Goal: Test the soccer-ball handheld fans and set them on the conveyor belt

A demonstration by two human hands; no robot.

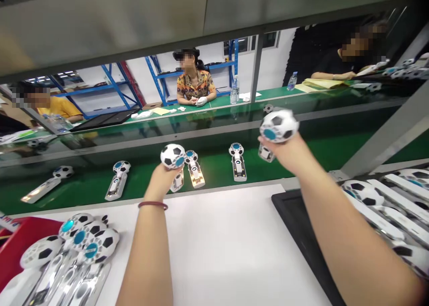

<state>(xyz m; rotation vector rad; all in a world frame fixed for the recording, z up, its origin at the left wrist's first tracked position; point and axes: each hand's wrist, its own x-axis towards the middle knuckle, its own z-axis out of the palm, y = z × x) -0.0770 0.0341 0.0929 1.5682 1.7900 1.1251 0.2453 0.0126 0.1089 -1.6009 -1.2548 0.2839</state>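
Observation:
My left hand (162, 177) is closed around a handheld device with a soccer-ball head (172, 156), reaching over the green conveyor belt (217, 172). Farther right, my right hand (288, 150) grips a second such device, whose black-and-white ball head (280, 125) is slightly blurred. Its handle partly shows below my fingers. On the belt beside my left hand lies a lit device (195, 172) with a clear handle. Another device (237, 163) lies between my hands, and two more, a device (117, 180) and a glowing device (48, 187), rest to the left.
A pile of devices (90, 248) lies at the left beside a red bin (30, 239). A black tray (298, 234) is under my right forearm, with several devices (365, 194) at the right. A metal frame post (385, 118) stands right. Several people sit across the belt.

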